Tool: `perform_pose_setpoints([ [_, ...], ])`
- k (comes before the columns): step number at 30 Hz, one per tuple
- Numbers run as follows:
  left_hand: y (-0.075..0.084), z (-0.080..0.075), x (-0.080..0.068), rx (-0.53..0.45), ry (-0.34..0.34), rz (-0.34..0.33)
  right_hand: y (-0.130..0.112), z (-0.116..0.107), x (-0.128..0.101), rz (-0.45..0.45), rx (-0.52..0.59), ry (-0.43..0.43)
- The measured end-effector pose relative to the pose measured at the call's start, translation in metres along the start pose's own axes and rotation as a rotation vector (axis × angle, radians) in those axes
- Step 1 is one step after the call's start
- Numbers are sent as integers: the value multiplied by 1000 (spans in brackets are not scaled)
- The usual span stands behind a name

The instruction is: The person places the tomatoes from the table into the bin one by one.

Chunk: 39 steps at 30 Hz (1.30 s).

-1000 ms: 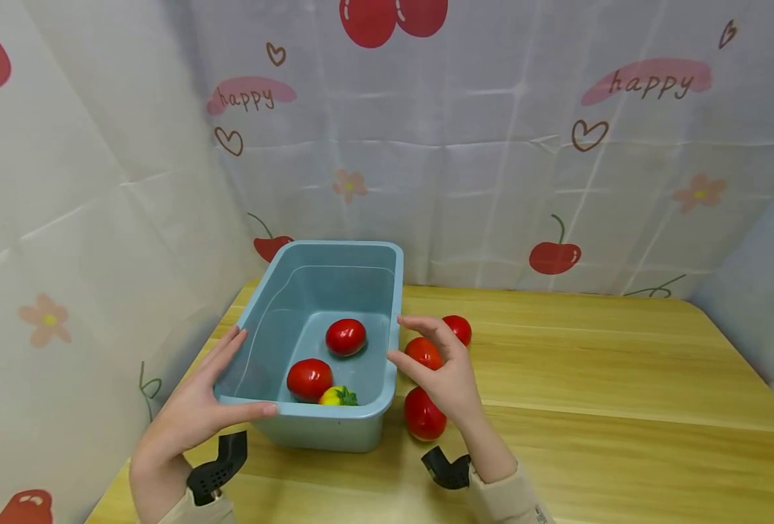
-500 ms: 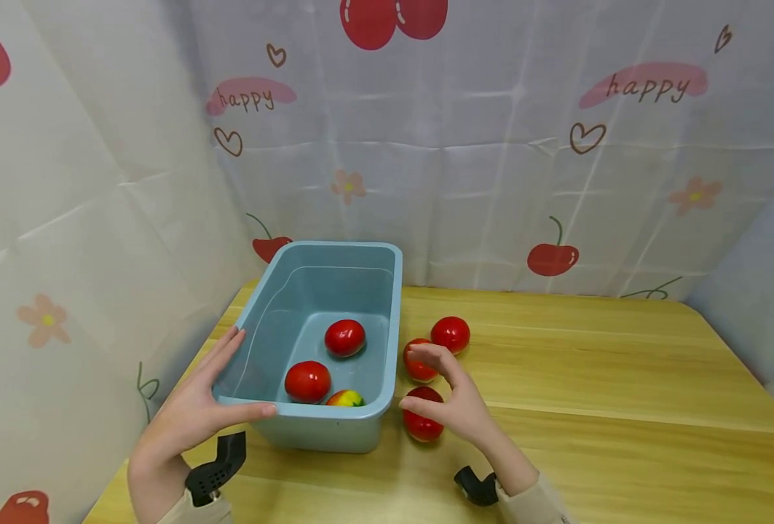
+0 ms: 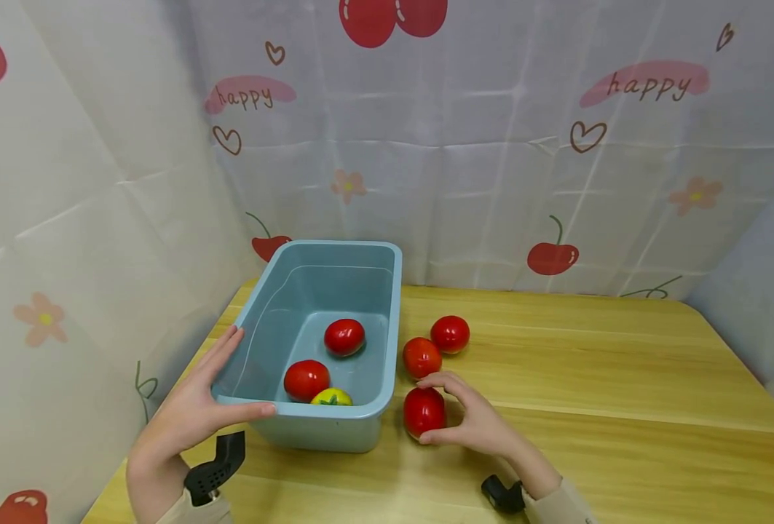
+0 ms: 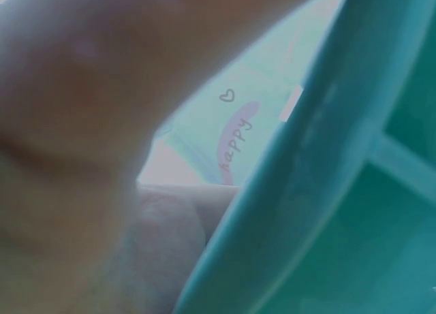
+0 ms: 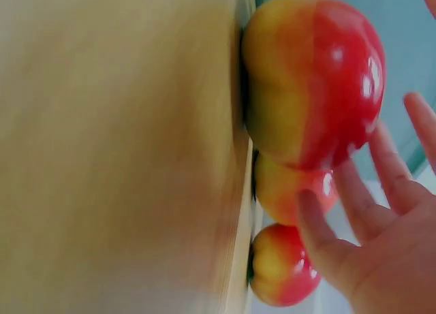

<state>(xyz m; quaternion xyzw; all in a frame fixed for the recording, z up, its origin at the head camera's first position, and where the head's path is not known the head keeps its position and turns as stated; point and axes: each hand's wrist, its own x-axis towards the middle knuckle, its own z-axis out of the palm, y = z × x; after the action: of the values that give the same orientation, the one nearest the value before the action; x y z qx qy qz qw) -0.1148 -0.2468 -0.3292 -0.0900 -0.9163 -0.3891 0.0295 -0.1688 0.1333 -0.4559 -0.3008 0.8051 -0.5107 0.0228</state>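
Observation:
A light blue plastic bin (image 3: pixel 324 433) stands on the table. Its near left corner lies between the thumb and fingers of my left hand (image 3: pixel 190 415): straight fingers rest along the left rim, the thumb across the front rim. In the bin are two red tomatoes (image 3: pixel 306 380) (image 3: pixel 344 337) and one showing its yellow end with green leaves (image 3: pixel 331 397). Right of the bin, my right hand (image 3: pixel 481 426) reaches around the nearest red-and-yellow tomato (image 5: pixel 313 82), thumb and fingertips right at its sides. The right wrist view shows those fingers spread, with the tomato on the table.
Behind that tomato lie two more, a middle one (image 3: pixel 422 357) and a far one (image 3: pixel 451 334). The wooden table (image 3: pixel 590 378) extends to the right. A printed curtain (image 3: pixel 478 189) hangs behind it, and another closes in the left side.
My right hand has moved from over the bin's right rim toward me and down to the nearest tomato. The yellow-ended tomato in the bin has rolled over. My left hand stays put.

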Motion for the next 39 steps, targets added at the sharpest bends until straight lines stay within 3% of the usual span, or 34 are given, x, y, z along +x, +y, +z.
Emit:
perform_pose_setpoints([
  [6,0,0,0,-3,-2,-4,4,-4,-1,62,-23,-83],
  [12,0,-1,0,9,1,8,6,-5,-1,112,-27,-90],
  [27,-1,-1,0,-31,-10,1,-5,-16,2,111,-34,-14],
  [39,0,-1,0,-23,-11,-7,-33,-39,8,82,-36,75],
])
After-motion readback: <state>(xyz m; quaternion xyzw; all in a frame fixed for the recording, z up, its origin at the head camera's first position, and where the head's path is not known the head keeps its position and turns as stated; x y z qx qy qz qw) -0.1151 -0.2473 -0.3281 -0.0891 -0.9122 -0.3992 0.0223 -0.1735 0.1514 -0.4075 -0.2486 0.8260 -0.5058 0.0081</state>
